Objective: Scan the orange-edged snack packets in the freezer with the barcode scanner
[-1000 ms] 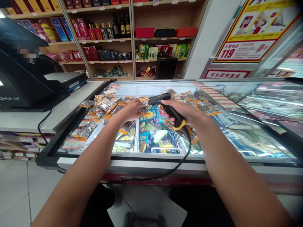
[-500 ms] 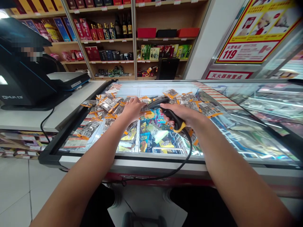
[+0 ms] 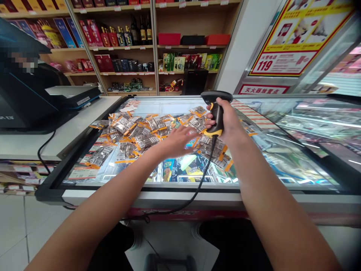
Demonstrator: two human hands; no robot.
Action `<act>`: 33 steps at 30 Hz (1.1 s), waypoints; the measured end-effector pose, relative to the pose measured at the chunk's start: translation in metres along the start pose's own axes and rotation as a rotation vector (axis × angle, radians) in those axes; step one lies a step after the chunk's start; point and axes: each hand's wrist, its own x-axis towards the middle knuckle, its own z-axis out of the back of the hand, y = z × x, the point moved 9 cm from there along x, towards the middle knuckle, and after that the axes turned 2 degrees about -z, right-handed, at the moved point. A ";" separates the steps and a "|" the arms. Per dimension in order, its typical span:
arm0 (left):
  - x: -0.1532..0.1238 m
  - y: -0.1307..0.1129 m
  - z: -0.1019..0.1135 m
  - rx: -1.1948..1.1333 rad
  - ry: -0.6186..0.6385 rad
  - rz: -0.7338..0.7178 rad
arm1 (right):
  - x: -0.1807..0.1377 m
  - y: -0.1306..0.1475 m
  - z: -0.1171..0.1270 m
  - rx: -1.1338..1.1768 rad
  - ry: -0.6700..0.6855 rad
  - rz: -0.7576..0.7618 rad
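Observation:
My right hand grips a black and yellow barcode scanner, held upright above the glass lid of a chest freezer. Its black cable hangs down over the freezer's front edge. My left hand lies with fingers spread on the pile of small orange-edged snack packets scattered over the glass, just left of the scanner. Nothing is held in that hand.
A black checkout terminal with a scale stands on the white counter at the left. Shelves of bottles and boxes fill the back wall. A second glass freezer lid stretches right. A yellow and red poster hangs above it.
My right hand has lifted the scanner up and to the right, turning it upright. My left hand has slid right across the packets and opened flat.

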 end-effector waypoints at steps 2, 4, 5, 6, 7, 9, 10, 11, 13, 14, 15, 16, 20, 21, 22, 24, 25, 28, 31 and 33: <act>0.006 -0.025 -0.015 0.010 0.028 -0.129 | 0.000 0.000 -0.002 -0.002 0.031 -0.008; 0.010 -0.034 -0.022 0.057 0.025 -0.181 | 0.000 -0.002 -0.005 -0.019 0.051 -0.033; 0.010 -0.034 -0.022 0.076 0.020 -0.184 | -0.001 -0.004 -0.007 -0.035 0.057 -0.045; 0.010 -0.031 -0.020 0.085 0.017 -0.176 | -0.002 -0.004 -0.008 -0.058 0.060 -0.053; 0.009 -0.027 -0.017 0.084 0.020 -0.165 | -0.002 -0.005 -0.009 -0.086 0.063 -0.056; 0.005 -0.017 -0.009 0.051 0.049 -0.139 | -0.004 -0.004 -0.012 -0.147 0.070 -0.050; 0.002 -0.011 -0.006 0.023 0.072 -0.121 | -0.005 -0.003 -0.013 -0.174 0.074 -0.046; -0.001 -0.004 -0.003 -0.006 0.096 -0.095 | -0.007 -0.003 -0.014 -0.198 0.084 -0.049; -0.008 0.013 0.003 -0.039 0.133 -0.011 | -0.009 -0.006 -0.015 -0.239 0.120 -0.084; -0.011 0.022 0.006 -0.037 0.143 0.038 | -0.011 -0.009 -0.016 -0.260 0.146 -0.121; -0.014 0.031 0.008 -0.027 0.149 0.086 | -0.013 -0.014 -0.016 -0.285 0.177 -0.173; -0.017 0.039 0.011 -0.014 0.151 0.126 | -0.015 -0.020 -0.016 -0.319 0.211 -0.232; -0.024 0.065 0.017 0.025 0.125 0.203 | -0.024 -0.040 -0.009 -0.519 0.317 -0.410; -0.025 0.069 0.017 0.040 0.113 0.207 | -0.026 -0.042 -0.009 -0.567 0.336 -0.422; -0.025 0.072 0.018 0.058 0.101 0.209 | -0.027 -0.043 -0.008 -0.604 0.348 -0.425; -0.026 0.077 0.019 0.087 0.083 0.214 | -0.030 -0.046 -0.009 -0.646 0.364 -0.433; -0.026 0.079 0.019 0.095 0.079 0.217 | -0.031 -0.047 -0.010 -0.657 0.369 -0.441; -0.027 0.082 0.019 0.104 0.078 0.226 | -0.035 -0.049 -0.012 -0.691 0.377 -0.462; -0.027 0.082 0.019 0.107 0.079 0.219 | -0.034 -0.050 -0.011 -0.717 0.373 -0.455; -0.026 0.080 0.020 0.111 0.067 0.184 | -0.032 -0.050 -0.010 -0.712 0.376 -0.443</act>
